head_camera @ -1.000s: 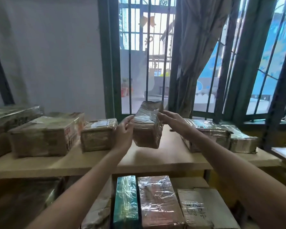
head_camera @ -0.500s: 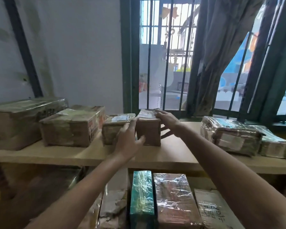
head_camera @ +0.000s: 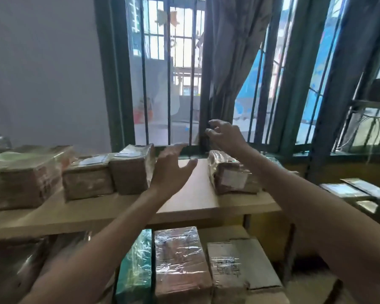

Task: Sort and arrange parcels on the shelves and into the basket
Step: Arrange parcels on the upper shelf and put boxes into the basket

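Note:
A small brown parcel wrapped in clear film (head_camera: 132, 170) stands on the wooden top shelf (head_camera: 191, 200), tight against a row of two other parcels (head_camera: 87, 178) (head_camera: 24, 176) to its left. My left hand (head_camera: 172, 167) hovers just right of it, fingers spread, holding nothing. My right hand (head_camera: 225, 134) is raised higher, open, above another wrapped parcel (head_camera: 230, 174) on the shelf's right side. On the lower shelf lie a green parcel (head_camera: 136, 266), a brown film-wrapped parcel (head_camera: 178, 260) and a cardboard box (head_camera: 239, 266).
A barred window (head_camera: 169, 84) and a grey curtain (head_camera: 233, 51) rise right behind the shelf. A bare strip of shelf lies between the two parcel groups. Flat packets (head_camera: 351, 189) sit on a dark rack at the far right. A grey wall fills the left.
The parcel that both hands held in the air a second ago now stands on the shelf beside the row. Both hands have let go and drawn off it, the right hand upward.

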Demonstrator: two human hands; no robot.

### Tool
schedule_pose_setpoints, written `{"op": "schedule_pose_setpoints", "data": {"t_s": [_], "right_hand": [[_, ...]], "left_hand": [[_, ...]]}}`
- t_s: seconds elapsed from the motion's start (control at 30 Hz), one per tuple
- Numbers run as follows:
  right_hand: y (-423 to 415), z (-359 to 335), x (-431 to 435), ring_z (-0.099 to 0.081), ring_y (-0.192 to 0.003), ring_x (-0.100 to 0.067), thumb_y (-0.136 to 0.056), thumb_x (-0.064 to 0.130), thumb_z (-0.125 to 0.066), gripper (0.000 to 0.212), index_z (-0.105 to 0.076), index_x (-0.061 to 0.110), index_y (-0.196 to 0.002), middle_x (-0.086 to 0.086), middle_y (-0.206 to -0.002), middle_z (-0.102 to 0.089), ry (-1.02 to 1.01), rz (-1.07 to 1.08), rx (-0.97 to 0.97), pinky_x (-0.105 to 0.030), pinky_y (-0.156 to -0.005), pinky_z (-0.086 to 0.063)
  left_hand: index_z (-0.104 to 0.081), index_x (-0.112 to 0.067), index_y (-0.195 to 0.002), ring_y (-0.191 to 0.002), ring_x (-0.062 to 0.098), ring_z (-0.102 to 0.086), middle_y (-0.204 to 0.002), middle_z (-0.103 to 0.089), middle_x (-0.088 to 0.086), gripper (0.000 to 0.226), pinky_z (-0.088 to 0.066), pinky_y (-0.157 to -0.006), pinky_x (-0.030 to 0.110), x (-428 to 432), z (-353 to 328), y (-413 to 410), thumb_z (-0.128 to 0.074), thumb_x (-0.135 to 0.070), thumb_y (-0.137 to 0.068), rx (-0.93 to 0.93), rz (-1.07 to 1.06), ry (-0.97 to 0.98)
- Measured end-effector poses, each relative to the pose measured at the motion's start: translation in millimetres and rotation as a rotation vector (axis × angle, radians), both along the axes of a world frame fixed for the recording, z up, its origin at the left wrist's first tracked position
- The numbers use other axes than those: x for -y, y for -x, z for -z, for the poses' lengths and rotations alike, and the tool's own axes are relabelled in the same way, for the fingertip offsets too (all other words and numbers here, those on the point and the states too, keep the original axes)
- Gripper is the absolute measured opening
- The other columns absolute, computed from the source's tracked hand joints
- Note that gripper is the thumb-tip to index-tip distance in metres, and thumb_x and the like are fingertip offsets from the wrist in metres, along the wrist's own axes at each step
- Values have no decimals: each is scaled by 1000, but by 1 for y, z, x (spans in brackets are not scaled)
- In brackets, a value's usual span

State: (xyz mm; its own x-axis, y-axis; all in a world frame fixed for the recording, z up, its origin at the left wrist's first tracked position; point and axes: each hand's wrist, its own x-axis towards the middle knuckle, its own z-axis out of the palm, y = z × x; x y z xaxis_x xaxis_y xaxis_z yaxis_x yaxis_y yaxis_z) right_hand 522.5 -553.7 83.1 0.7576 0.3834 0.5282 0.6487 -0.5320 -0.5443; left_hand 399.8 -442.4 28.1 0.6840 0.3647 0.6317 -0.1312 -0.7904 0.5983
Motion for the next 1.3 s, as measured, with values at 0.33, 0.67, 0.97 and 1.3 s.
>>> {"op": "schedule_pose_setpoints", "data": {"t_s": [0.33, 0.67, 0.97, 1.3], "right_hand": [[-54, 45, 111, -41, -132, -25, -94, 58, -27, 58, -45, 24, -138, -5, -145, -44, 349, -30, -172, -32, -98, -31], [-23, 11, 84, -58, -113, -22, -70, 34, -78, 104, -10, 34, -148, -7, -130, -56, -31, -496, -135, -39, -96, -47], [-27, 15, 84, -63, -57, 0, -87, 50, -54, 31, -63, 23, -98, 10, -75, -66, -336, -290, -62, -14, -52, -46], [-23, 21, 82, -60, -105, -19, -69, 56, -66, 72, -34, 46, -133, 8, -120, -56, -264, -595, -331, -35, -72, -57]], "left_hand": [[-15, -36, -143, -93, 9, -51, -127, -57, 9, 92, -39, -61, 2, 54, 42, -53, -75, -28, -74, -316, 348, 233], [-54, -14, -75, -62, 8, -49, -79, -58, -1, 50, -33, -50, 21, 38, -23, -53, -51, -64, -79, 85, -168, 680], [-18, -60, -127, -103, -12, -49, -125, -42, -24, 81, -49, -69, 8, 42, 3, -30, -72, -33, -73, 104, 392, 272], [-25, -50, -132, -112, 8, -47, -131, -40, -9, 81, -55, -75, 24, 32, 15, -23, -73, -23, -74, 179, 327, 446]]}}
